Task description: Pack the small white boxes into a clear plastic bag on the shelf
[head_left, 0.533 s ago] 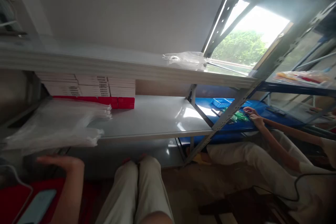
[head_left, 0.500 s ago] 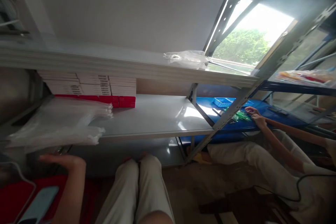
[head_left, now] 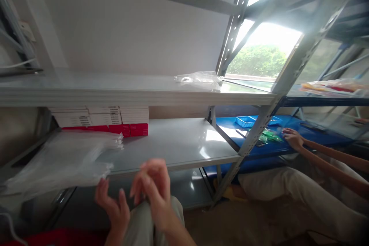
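My left hand (head_left: 113,209) is raised in front of the middle shelf, its fingers spread and nothing in it. Its fingertips are just below the edge of a stack of clear plastic bags (head_left: 66,157); whether they touch is unclear. To its right, my right hand (head_left: 155,192) is above my knees, a little blurred, with loosely bent fingers and no object visible in it. The bags lie on the left of the grey shelf (head_left: 173,138) and hang over its front edge. Behind them stand stacked white boxes (head_left: 105,117) with red ones (head_left: 138,129) at the bottom.
Above runs an upper shelf (head_left: 129,98) with a crumpled clear plastic bag (head_left: 198,78). A slanting metal post (head_left: 253,134) divides off a blue table (head_left: 317,134), where another person's hands (head_left: 292,138) are beside green packets (head_left: 269,135) and a blue tray (head_left: 245,122).
My left hand has moved right and up from the lower left. My right hand has come into view. The camera view has tilted upward, and the phone on the red surface is out of sight.
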Tool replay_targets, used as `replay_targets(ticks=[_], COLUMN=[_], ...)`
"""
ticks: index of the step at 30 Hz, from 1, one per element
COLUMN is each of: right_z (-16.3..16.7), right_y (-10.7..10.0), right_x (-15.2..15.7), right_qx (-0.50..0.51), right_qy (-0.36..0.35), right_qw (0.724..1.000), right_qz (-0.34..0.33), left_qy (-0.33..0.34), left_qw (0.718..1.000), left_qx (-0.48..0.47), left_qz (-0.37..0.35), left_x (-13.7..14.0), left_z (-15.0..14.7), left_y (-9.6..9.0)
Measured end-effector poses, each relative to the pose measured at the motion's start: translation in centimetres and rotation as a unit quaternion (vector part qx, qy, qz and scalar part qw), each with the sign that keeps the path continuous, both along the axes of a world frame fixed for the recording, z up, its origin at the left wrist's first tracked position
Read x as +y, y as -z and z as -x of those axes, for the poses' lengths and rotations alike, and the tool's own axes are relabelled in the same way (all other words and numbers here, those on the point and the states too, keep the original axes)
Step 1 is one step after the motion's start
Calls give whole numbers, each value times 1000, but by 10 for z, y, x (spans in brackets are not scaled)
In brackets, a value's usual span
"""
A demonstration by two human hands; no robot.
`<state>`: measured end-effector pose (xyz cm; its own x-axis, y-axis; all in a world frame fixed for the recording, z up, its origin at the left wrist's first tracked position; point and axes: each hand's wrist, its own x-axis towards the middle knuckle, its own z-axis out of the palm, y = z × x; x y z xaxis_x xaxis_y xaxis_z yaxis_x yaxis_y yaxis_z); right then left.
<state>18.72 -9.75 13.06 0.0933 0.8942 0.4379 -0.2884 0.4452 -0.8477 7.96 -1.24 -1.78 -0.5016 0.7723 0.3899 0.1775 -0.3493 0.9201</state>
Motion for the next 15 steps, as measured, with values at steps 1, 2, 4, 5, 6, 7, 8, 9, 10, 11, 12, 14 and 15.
replay_targets(ticks=[1,2,4,5,6,7,8,9,10,11,12,14,15], right_z=[-17,-35,-70,-84,-96,-105,-111,-114,-116,-116,-115,-114,-113], right_y=[7,18,47,64,80,95,108,119,127,132,135,137,136], right_x=[37,74,136,159,176,187,194,197,198,199,198,198,198], right_qx=[-42,-103,-256,-337,-410,-476,-534,-578,-608,-625,-633,-632,-630], right_qy=[69,132,246,281,306,312,301,287,274,265,263,268,269], right_qw=[997,986,934,896,853,813,781,756,738,728,723,723,724], right_qz=[7,20,48,72,99,117,118,112,103,93,85,80,81], left_qy=[39,71,153,175,178,165,152,139,127,120,115,111,111], left_qw=[997,987,937,913,898,889,880,872,863,853,844,831,827], left_qx=[58,135,296,351,389,419,445,469,489,507,522,543,549], left_qz=[-26,-59,-104,-110,-104,-89,-60,-24,7,30,44,50,52], left_x=[10,23,57,75,94,111,126,138,147,153,156,155,153], left_z=[-10,-21,-41,-50,-58,-65,-71,-75,-77,-78,-78,-77,-76], left_y=[-6,-12,-23,-25,-25,-21,-15,-8,0,7,13,20,21])
